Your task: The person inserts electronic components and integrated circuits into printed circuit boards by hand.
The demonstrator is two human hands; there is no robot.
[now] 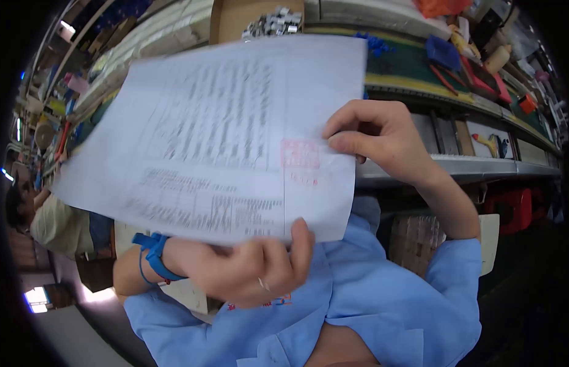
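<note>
The large rectangular white paper sheet [235, 122] at the right hand [382, 137] carries rows of dark grey print and, just left of that hand, a red square stamp [301, 153]. The narrow wristband [153, 251] behind the left hand [260, 269] is bright blue; that hand's thin ring [264, 284] is silver. Below both hands, the cloth shirt [382, 293] is light blue. Beyond the right hand, the long flat surface [413, 66] is green with yellow edges.

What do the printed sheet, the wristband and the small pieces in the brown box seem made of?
Sheet: likely matt white paper; it is thin and curves softly.
Wristband: perhaps plastic or rubber, given its even blue colour; woven fabric isn't ruled out.
Small pieces: probably metal, from their silvery glints, though too small to confirm.
</note>
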